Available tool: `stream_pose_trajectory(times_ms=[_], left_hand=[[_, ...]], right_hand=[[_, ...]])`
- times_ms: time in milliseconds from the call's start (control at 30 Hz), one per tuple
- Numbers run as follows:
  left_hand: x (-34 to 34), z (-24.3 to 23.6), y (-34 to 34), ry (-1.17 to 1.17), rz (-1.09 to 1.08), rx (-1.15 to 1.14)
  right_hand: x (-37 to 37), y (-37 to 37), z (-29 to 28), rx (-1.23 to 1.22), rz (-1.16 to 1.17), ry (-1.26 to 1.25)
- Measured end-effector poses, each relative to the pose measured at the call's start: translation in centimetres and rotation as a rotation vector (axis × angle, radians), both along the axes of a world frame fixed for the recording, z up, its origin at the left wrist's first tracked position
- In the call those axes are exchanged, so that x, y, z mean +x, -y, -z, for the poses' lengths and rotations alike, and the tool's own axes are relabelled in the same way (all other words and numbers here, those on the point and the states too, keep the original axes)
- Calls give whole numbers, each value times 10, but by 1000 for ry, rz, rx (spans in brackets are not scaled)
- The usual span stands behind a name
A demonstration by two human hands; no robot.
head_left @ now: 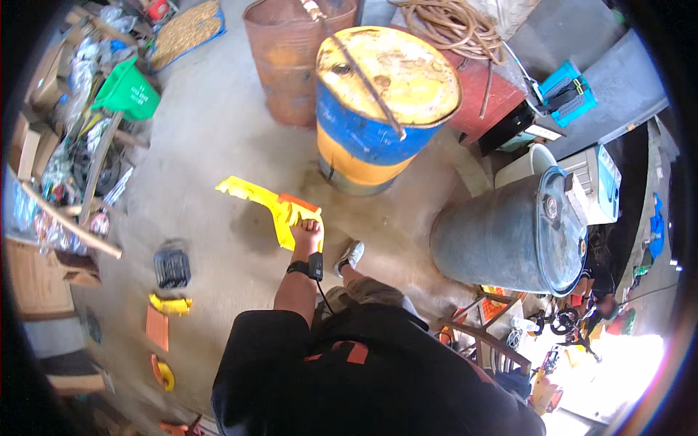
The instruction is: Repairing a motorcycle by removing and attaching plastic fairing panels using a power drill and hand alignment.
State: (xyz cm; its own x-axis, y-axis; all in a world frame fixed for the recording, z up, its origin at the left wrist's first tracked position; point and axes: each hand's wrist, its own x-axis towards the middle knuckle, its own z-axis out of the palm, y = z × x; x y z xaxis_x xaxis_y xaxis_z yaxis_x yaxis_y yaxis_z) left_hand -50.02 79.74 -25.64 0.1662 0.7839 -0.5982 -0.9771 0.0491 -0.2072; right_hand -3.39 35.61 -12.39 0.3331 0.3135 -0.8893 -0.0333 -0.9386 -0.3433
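Toward the left lie a green bin (129,93) and a black crate (172,269). Then a yellow piece (278,216) with an orange strip (299,203) hangs over the floor (196,138), the left hand (307,234)'s grip clamped on it; the right hand's I can't tell. Farther right come a blue-and-yellow drum (363,138) and a dark blue barrel (487,236).

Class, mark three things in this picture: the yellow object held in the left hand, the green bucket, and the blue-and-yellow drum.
Yellow object (278,209), head view: its yellow middle section.
Green bucket (128,89), head view: its outer wall.
Blue-and-yellow drum (363,134), head view: its upper blue band.
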Motion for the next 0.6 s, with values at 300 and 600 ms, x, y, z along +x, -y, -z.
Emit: stream_pose_trajectory(times_ms=[300,600], left_hand=[[59,108,-118,15,197,-199],[153,132,-181,-74,598,-264]], right_hand=[[-42,-101,6,-41,196,-11],[-75,-130,-4,-40,434,120]])
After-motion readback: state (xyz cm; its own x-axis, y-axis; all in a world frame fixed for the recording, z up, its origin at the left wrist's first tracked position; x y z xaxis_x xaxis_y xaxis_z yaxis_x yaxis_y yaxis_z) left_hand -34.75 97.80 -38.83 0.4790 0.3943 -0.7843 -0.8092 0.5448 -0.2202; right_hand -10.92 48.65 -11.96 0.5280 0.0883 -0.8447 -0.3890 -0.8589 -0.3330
